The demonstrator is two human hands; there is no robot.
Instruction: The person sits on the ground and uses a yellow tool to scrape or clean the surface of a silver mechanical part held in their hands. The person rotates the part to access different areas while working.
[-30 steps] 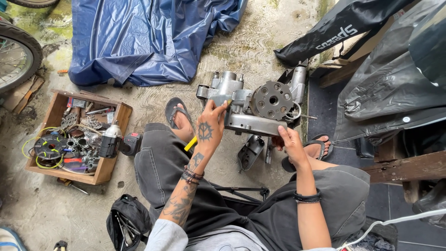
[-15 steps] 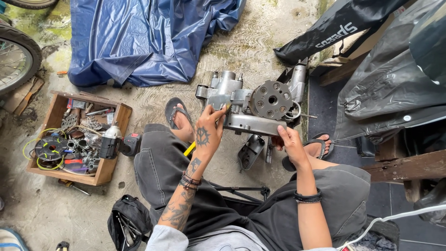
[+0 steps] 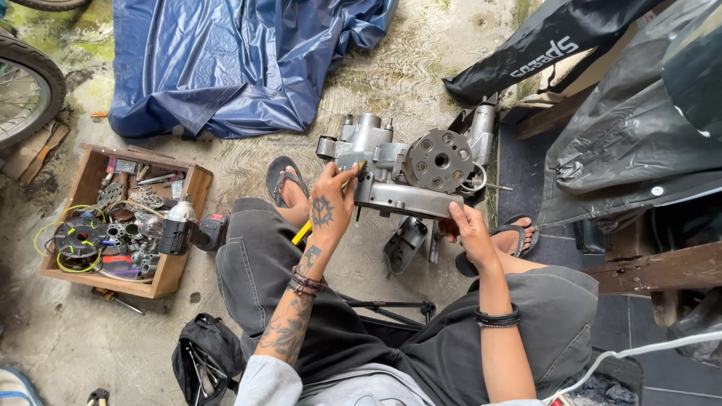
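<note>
A grey metal engine casing (image 3: 398,169) with a round perforated disc sits on the concrete between my feet. My left hand (image 3: 331,207) grips a yellow-handled screwdriver (image 3: 304,231) with its tip end up against the casing's left side. My right hand (image 3: 468,229) holds the casing's lower right edge from underneath, fingers curled around it. A loose grey cover part (image 3: 404,244) lies on the ground below the casing.
A wooden box (image 3: 169,274) of tools and metal parts stands at left, with a cordless drill (image 3: 188,229) beside it. A blue tarp (image 3: 241,60) lies beyond. A wheel (image 3: 26,94) is far left, a black tool pouch (image 3: 203,361) lower left, black covers and wood at right.
My left hand has shifted slightly down and right along the casing with the screwdriver. My right hand and the casing have stayed in place.
</note>
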